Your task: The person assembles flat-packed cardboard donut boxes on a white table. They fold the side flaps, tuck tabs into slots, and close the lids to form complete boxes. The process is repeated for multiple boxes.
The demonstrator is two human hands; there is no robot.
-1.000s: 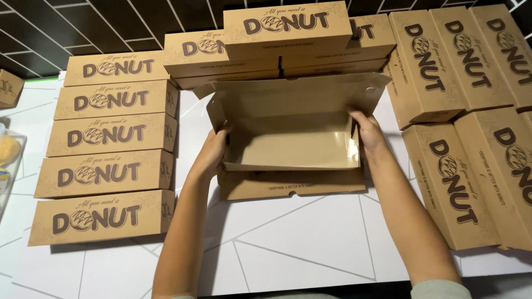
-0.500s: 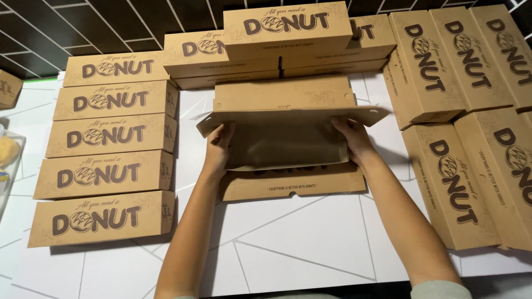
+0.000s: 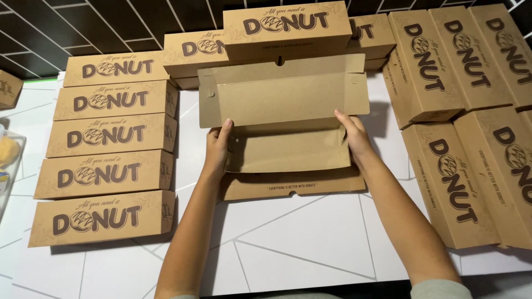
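A long brown cardboard box (image 3: 288,149) lies open in the middle of the white table, its lid (image 3: 282,94) standing up toward the far side. My left hand (image 3: 217,148) grips the box's left end wall, fingers at the lid's lower left corner. My right hand (image 3: 352,138) holds the right end wall in the same way. The inside of the box is bare cardboard with nothing in it. A front flap (image 3: 293,185) with a line of print lies flat on the table below the box.
Several closed printed boxes of the same kind surround it: a column at the left (image 3: 105,174), a stacked row at the back (image 3: 285,25), angled ones at the right (image 3: 465,182). A clear plastic container with something yellow (image 3: 8,152) sits at the left edge. White table (image 3: 299,243).
The lid was lowered over the box half a second ago and is raised upright again now. Both hands stayed at the box's ends.
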